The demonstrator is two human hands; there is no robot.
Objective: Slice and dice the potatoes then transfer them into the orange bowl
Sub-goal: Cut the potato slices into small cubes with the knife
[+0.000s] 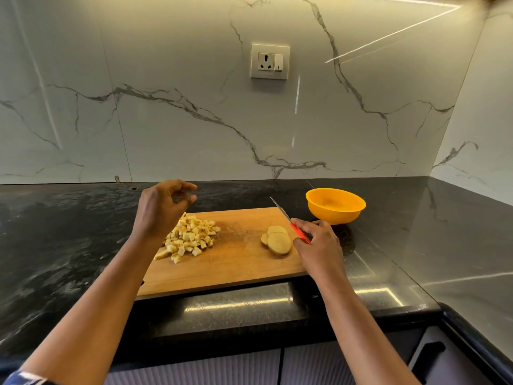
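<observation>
Diced potato (pixel 191 238) heaped at left end of cutting board (pixel 238 266), potato slices (pixel 277 241) at its right end, orange bowl (pixel 336 207) on worktop (pixel 388 245) beyond the back right corner, right hand (pixel 316 245) gripping knife (pixel 288 218) by its red handle, left hand (pixel 163 209) loosely curled, holding nothing.

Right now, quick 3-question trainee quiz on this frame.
1. True or false: the orange bowl already holds potato.
2. The right hand grips: A) the bowl B) the knife C) nothing.
3. Fill in: on the cutting board, the uncut potato slices lie to the ___ of the diced pile.
Key: 1 false, it looks empty; 2 B; 3 right.
</observation>
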